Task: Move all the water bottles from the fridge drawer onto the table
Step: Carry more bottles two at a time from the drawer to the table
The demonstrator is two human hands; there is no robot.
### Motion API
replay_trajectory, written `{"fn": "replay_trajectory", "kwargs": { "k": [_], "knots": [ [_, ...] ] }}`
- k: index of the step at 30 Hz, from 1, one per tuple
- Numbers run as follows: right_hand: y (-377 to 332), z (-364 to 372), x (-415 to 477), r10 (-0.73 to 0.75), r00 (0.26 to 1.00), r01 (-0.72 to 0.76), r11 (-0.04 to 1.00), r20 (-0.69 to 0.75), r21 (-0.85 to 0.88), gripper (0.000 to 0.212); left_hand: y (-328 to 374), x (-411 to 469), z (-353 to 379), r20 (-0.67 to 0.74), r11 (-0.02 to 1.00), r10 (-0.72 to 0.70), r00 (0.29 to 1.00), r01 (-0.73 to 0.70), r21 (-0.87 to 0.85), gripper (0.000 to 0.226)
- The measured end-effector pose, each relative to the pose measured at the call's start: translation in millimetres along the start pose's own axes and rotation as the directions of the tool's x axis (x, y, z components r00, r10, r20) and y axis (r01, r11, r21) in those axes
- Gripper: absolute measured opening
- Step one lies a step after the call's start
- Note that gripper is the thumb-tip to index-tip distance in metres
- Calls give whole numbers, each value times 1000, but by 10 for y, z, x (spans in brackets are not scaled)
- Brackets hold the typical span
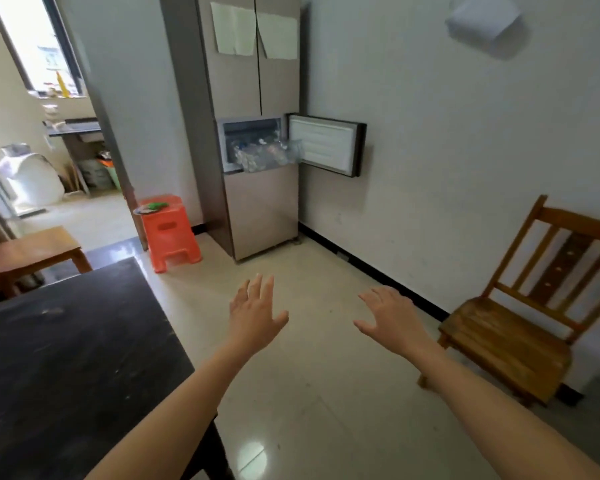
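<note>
A tall brown fridge (pixel 257 209) stands against the far wall. Its small middle door (pixel 326 143) hangs swung out to the right. A clear drawer (pixel 291 150) is pulled out of that compartment, packed with several clear water bottles (pixel 260 154). The dark table (pixel 59 341) fills the lower left, its top bare where visible. My left hand (pixel 255 313) and my right hand (pixel 388 317) are stretched out in front of me over the floor, fingers spread, holding nothing, well short of the fridge.
An orange plastic stool (pixel 170 233) stands left of the fridge with a small plate on it. A wooden chair (pixel 520 306) sits against the right wall. A low wooden stool (pixel 32 254) is beyond the table. A doorway (pixel 49 133) on the left leads to another room.
</note>
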State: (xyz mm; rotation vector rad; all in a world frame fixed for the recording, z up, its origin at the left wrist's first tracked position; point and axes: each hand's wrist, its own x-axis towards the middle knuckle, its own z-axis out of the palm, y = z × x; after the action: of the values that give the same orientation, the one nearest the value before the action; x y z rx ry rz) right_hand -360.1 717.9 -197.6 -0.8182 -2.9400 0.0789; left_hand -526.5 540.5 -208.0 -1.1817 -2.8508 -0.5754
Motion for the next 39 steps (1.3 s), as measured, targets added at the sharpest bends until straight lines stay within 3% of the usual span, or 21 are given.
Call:
{"fn": "replay_trajectory", "kwargs": {
  "k": [4, 9, 20, 30, 39],
  "knots": [
    [492, -177, 530, 12, 998, -14, 999, -55, -38, 60, 261, 766, 40, 89, 999, -36, 995, 37, -9, 76],
    [1176, -475, 1388, 10, 991, -18, 998, -137, -52, 60, 644, 1838, 80, 29, 999, 11, 1000, -9, -47, 76],
    [2514, -662, 2916, 31, 991, -35, 999, -128, -27, 60, 1653, 3814, 433, -14, 998, 45, 999, -46, -37, 74],
    [3582, -716, 4650, -147, 982, 148, 989, -119, 5, 62, 2118, 5363, 877, -91, 990, -121, 988, 113, -90, 71],
    [3461, -567, 6123, -310, 942, 331, 919, -127, 212, 61, 1790, 6159, 894, -248, 940, -335, 909, 303, -158, 70]
  ]
}}
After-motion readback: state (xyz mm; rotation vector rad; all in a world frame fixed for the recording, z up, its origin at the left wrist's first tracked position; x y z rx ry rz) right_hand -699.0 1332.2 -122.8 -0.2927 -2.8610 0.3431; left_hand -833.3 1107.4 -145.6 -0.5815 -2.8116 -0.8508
